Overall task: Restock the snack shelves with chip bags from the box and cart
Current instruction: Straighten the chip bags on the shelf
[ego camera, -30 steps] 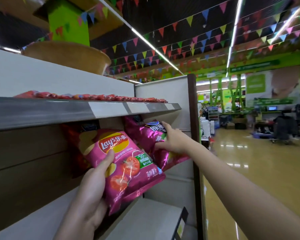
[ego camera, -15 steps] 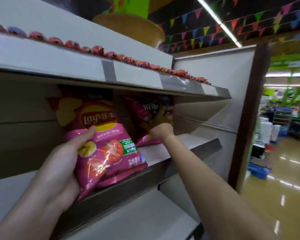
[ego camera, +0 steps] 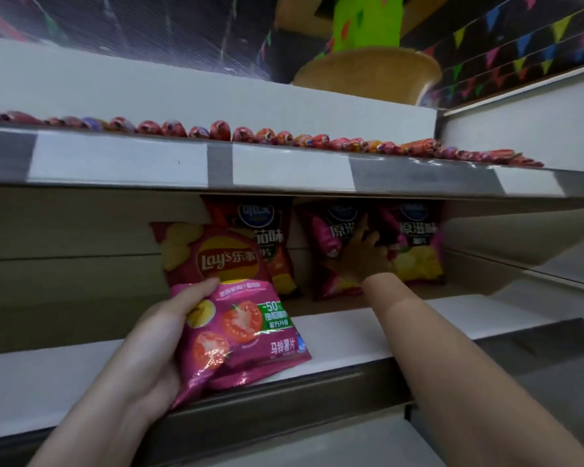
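Observation:
My left hand (ego camera: 155, 348) grips a pink Lay's tomato chip bag (ego camera: 230, 308) by its left edge, thumb across the front, over the front lip of the middle shelf (ego camera: 418, 318). Deep on that shelf stand three dark pink chip bags against the back wall. The left one (ego camera: 263, 237) is partly hidden behind the Lay's bag. My right hand (ego camera: 364, 257) reaches in and lies against the middle bag (ego camera: 327, 241), fingers extended up onto it, next to the right bag (ego camera: 418, 244). Whether the fingers pinch the bag is not visible.
The upper shelf (ego camera: 284, 170) runs just above the bags, lined with small red packets (ego camera: 216, 129) and white price strips. A lower shelf (ego camera: 317, 443) sits below. A white end panel (ego camera: 526, 136) closes the shelf on the right.
The view has swung left and closer to the shelf. My right hand has gone deeper in, setting its bag upright at the back. My left hand still holds the Lay's bag.

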`<act>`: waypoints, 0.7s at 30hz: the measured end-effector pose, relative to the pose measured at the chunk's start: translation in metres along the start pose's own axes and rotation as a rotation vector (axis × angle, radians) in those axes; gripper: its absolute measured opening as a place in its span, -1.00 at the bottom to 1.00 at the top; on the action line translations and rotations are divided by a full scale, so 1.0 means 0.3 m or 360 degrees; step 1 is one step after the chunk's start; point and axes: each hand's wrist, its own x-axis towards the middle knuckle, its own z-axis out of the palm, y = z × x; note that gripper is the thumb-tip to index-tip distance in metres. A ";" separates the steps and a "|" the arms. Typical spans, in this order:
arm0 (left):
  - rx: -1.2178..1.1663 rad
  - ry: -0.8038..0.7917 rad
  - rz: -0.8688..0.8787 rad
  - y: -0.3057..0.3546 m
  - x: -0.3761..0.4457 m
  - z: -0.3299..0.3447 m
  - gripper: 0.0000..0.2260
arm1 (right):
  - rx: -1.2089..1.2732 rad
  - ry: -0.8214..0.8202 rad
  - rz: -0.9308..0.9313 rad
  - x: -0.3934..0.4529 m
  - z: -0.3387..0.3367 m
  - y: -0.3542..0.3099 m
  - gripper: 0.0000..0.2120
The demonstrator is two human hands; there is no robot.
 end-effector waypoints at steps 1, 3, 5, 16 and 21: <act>0.0002 -0.0054 0.0027 0.002 0.009 -0.004 -0.76 | -0.0024 -0.0006 0.0000 0.005 -0.002 -0.002 0.16; -0.0025 -0.0012 0.0028 0.000 -0.007 0.001 -0.78 | -0.0008 -0.0013 -0.0001 0.006 0.000 0.004 0.17; -0.0088 0.0026 -0.0021 -0.001 -0.018 0.002 -0.81 | 0.0075 -0.0030 -0.0013 0.006 0.006 0.015 0.17; -0.0304 0.0012 0.0083 -0.010 -0.038 -0.016 -0.46 | 0.0687 0.0470 -0.0503 -0.124 -0.156 -0.047 -0.35; -0.0355 0.0007 0.0131 -0.009 -0.041 -0.029 -0.48 | 0.1115 0.0055 -0.0890 -0.338 -0.174 -0.152 -0.84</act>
